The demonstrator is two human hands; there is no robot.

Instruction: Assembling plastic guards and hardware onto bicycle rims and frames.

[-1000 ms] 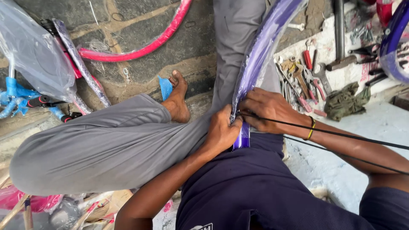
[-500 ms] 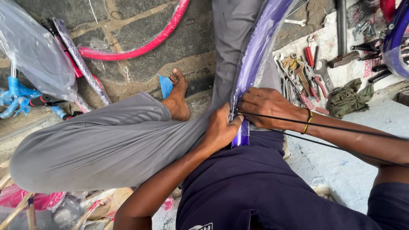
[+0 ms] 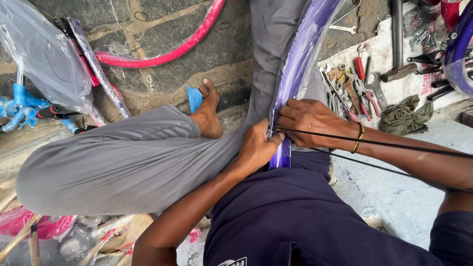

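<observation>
Left hand (image 3: 257, 147) and right hand (image 3: 306, 118) both clenched on purple mudguard (image 3: 300, 59) in plastic wrap, lying across lap over grey trousers (image 3: 123, 157); tools (image 3: 354, 86) on floor beside right hand.

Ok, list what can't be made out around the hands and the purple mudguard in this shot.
- Head view: the left hand has its fingertips hidden behind the purple mudguard, whose clear wrap blurs the grip.
- Head view: the right hand has its palm turned away; what it pinches is unclear.
- The mudguard's upper end is cut off by the top edge.
- The tools on the cloth are too small to sort.
- The black cables run off the right edge.
</observation>
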